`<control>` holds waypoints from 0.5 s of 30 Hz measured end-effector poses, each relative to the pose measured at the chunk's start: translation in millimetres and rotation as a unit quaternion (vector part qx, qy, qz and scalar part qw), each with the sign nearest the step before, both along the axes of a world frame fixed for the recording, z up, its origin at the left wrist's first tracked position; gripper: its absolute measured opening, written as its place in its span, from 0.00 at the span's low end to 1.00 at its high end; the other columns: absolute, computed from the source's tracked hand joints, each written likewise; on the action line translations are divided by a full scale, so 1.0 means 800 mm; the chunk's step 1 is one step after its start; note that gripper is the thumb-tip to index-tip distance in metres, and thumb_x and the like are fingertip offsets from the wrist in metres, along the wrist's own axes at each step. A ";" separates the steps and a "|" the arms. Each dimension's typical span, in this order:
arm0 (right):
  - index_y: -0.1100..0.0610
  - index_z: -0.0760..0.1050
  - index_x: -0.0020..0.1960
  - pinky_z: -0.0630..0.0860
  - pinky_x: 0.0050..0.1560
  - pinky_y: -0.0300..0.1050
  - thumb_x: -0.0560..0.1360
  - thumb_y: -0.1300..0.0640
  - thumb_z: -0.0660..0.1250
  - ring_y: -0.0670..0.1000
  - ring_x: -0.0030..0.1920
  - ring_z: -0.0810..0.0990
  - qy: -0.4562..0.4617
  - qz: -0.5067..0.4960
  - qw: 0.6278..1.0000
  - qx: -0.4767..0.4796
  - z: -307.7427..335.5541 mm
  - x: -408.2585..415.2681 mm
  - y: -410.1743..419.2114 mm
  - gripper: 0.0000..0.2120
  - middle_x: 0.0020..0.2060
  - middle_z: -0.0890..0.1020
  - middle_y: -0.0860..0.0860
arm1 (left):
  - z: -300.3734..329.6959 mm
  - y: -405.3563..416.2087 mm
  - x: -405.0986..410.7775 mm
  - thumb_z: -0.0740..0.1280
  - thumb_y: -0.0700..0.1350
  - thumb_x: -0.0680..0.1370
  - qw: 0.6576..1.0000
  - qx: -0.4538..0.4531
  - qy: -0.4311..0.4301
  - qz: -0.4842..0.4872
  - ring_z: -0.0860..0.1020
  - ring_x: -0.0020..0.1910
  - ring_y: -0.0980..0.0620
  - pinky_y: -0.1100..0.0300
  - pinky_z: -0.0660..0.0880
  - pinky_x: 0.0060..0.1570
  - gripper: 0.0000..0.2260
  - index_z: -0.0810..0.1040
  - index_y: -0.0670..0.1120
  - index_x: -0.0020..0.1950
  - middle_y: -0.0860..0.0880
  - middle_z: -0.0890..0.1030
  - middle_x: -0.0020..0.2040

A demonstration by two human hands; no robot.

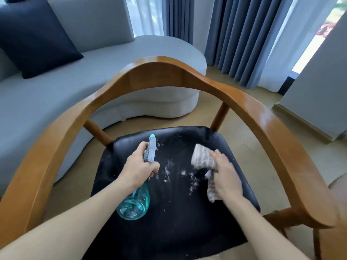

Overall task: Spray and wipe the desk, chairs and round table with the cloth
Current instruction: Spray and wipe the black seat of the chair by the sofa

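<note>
You are looking down on a wooden chair (161, 72), and everything else sits around it. Beyond its curved back rail lies a grey sofa (93, 53) with a dark blue cushion (35, 38) at its far left; both are cut off by the top and left edges. To the right of the sofa, behind the chair, blue-grey curtains (240, 34) hang to the floor, and the bright window (319, 38) past them is washed out. The chair's rail wraps round from lower left to lower right, hiding part of the floor, and its right arm runs out of view near the bottom. The black seat (178, 212) fills the middle of the chair, its front edge hidden by your forearms. White specks and droplets (180, 173) are scattered across the seat's centre.

Your left hand (139, 169) is curled round the neck of the teal spray bottle (135, 201), held over the seat's left half with the nozzle pointing toward the backrest; you cannot tell whether the bottle touches the seat. Your right hand (225, 175) grips the striped cloth (203, 156) on the seat's right half, fingers bent over the bunched fabric, with 1 loose end trailing under the palm. The cloth is blurred.
</note>
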State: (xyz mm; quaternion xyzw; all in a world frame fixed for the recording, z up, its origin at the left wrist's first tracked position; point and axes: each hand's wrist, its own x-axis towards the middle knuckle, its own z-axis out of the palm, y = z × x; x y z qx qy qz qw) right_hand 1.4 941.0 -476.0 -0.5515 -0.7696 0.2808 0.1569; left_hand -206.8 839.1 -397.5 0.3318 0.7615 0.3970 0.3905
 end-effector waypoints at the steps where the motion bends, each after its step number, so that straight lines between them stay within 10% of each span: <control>1: 0.50 0.60 0.75 0.52 0.75 0.49 0.75 0.74 0.55 0.49 0.76 0.54 -0.002 -0.008 1.000 0.012 0.001 -0.002 0.017 0.34 0.76 0.59 0.47 | -0.003 0.002 -0.009 0.65 0.36 0.63 1.000 -0.003 0.001 0.003 0.70 0.27 0.51 0.56 0.72 0.32 0.18 0.72 0.48 0.51 0.47 0.73 0.42; 15: 0.46 0.66 0.70 0.63 0.66 0.58 0.78 0.58 0.59 0.57 0.66 0.68 -0.109 -0.010 0.994 -0.002 -0.055 -0.067 0.060 0.22 0.63 0.73 0.48 | -0.026 0.032 -0.082 0.67 0.33 0.68 0.999 -0.021 0.036 0.024 0.72 0.32 0.50 0.55 0.75 0.36 0.18 0.72 0.48 0.54 0.47 0.74 0.41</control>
